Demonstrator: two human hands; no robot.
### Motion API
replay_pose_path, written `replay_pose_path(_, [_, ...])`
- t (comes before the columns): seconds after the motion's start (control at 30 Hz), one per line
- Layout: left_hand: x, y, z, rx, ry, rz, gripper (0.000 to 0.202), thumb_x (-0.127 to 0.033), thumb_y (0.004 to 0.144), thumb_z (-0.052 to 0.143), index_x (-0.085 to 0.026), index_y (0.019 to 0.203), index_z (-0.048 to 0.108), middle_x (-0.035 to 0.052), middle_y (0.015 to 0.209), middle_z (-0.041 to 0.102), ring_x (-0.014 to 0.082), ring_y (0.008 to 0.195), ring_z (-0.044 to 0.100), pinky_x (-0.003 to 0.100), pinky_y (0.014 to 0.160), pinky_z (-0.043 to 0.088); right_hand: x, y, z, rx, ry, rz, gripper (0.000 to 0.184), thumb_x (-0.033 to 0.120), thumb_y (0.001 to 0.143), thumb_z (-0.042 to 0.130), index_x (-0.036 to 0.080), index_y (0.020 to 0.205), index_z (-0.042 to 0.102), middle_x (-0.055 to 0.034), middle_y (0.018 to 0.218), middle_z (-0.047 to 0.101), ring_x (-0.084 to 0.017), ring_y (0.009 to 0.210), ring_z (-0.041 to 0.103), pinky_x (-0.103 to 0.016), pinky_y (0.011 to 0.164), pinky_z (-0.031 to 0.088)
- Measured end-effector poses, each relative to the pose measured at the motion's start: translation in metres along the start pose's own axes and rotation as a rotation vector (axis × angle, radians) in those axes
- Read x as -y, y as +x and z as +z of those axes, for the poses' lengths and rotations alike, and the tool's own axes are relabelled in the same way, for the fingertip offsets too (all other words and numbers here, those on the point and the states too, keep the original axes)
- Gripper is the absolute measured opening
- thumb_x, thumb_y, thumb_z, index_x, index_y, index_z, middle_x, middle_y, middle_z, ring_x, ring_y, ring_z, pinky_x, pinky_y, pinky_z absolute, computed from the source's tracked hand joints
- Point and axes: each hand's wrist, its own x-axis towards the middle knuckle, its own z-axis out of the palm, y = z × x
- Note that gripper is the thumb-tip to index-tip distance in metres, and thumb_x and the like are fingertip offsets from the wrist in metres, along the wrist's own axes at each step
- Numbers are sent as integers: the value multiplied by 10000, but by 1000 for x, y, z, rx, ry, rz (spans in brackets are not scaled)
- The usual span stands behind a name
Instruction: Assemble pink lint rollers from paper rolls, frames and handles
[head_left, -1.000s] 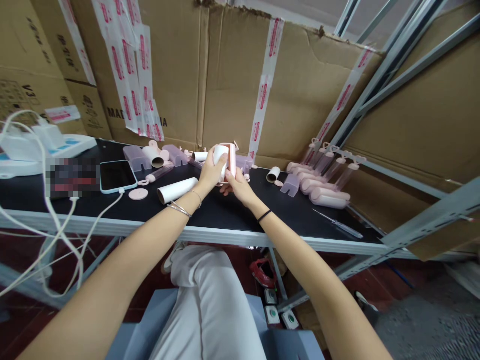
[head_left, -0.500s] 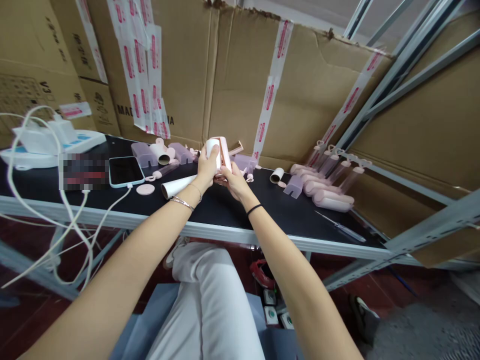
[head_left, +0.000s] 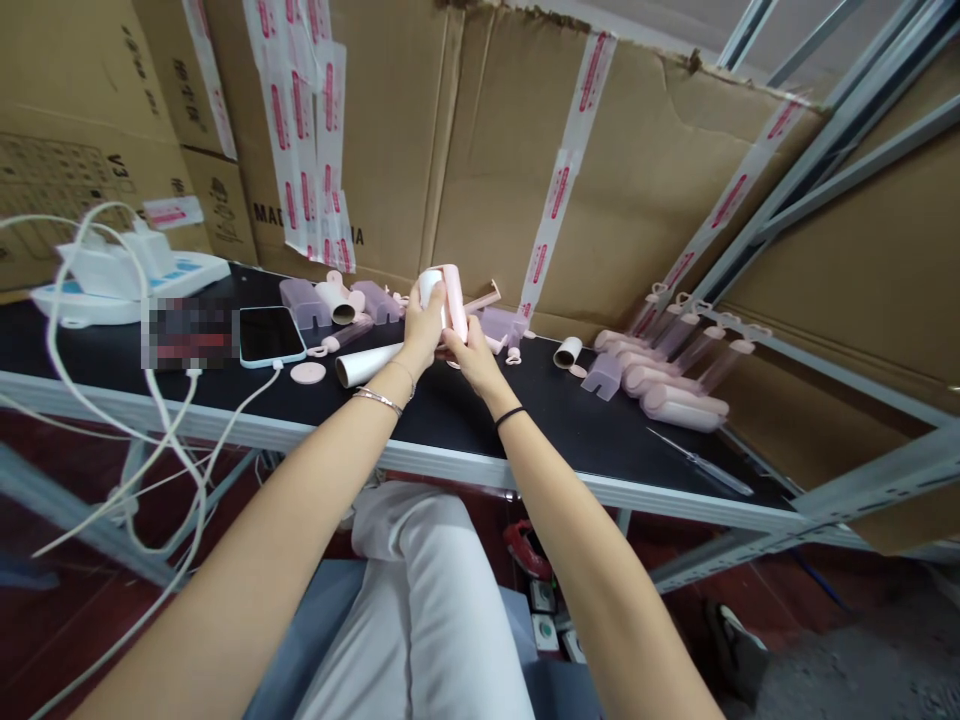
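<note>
Both my hands are raised over the middle of the black tabletop point(head_left: 480, 415), closed around one pink-and-white lint roller point(head_left: 454, 300). Fingers of my left hand point(head_left: 424, 328) wrap the white roll point(head_left: 431, 284), thumb on its front. My right hand point(head_left: 472, 358) grips the pink casing low down, which lies along the right side of the white roll. A longer white paper roll point(head_left: 367, 365) rests on the table beside my left wrist. Behind the hands are a translucent lilac cover point(head_left: 502, 325) and a slim pink part point(head_left: 482, 297).
Several assembled pink rollers point(head_left: 686, 400) lie in a row at right, near a screwdriver point(head_left: 701, 461). A short roll point(head_left: 568, 352) and another lilac cover point(head_left: 602, 376) sit closer in. Left are a phone point(head_left: 271, 336), cables and a power strip point(head_left: 199, 272). Cardboard point(head_left: 510, 150) walls the back.
The pink casing, tilted with a gap from the white roll earlier, now lies close along it, its rounded outside showing. My hands stay closed on it. The whole view has shifted slightly.
</note>
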Motion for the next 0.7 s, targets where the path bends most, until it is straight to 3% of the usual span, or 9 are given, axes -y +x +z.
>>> replay_pose_path(0.13, [5, -2, 0, 62, 41, 14, 478, -523, 801, 622, -206, 1153, 559, 68, 1010, 637, 193, 913, 617, 321, 829, 489, -4, -5, -6, -32, -120, 13, 361, 517, 841, 528, 239, 1032, 400, 17, 848, 499, -89, 648, 526, -207, 537, 477])
replay_pose_path(0.23, [6, -5, 2, 100, 20, -8, 495, -533, 790, 633, -199, 1147, 556, 56, 960, 636, 177, 838, 623, 303, 769, 501, -2, -9, -10, -60, -183, 39, 343, 523, 889, 461, 227, 1044, 386, 21, 790, 473, -92, 608, 485, -214, 519, 436])
replay_pose_path(0.37, [7, -6, 4, 154, -59, -51, 498, -568, 777, 627, -201, 1107, 559, 26, 863, 623, 144, 718, 607, 271, 682, 502, 1, -12, -10, -79, -222, 13, 379, 514, 889, 480, 226, 1106, 364, -20, 917, 505, -118, 750, 531, -232, 608, 459])
replay_pose_path(0.53, [6, -2, 3, 96, -61, -32, 525, -589, 734, 657, -210, 1086, 565, 35, 879, 630, 178, 792, 627, 306, 738, 511, 2, -11, -11, -95, -235, 14, 405, 568, 911, 373, 224, 1124, 369, -66, 994, 525, -162, 835, 565, -285, 689, 479])
replay_pose_path(0.6, [3, 1, 1, 48, -91, -35, 519, -597, 736, 645, -210, 1070, 561, 37, 892, 633, 186, 817, 635, 308, 744, 517, 1, -10, -14, -215, -303, 7, 326, 500, 946, 309, 226, 1106, 386, -80, 1024, 538, -179, 910, 562, -323, 780, 477])
replay_pose_path(0.7, [1, 6, -3, 17, -160, -71, 501, -617, 767, 585, -210, 1055, 531, 33, 866, 635, 179, 786, 647, 300, 701, 530, 0, -9, -21, -350, -601, 7, 168, 297, 928, 361, 195, 1033, 443, -117, 1072, 552, -211, 1051, 515, -395, 965, 396])
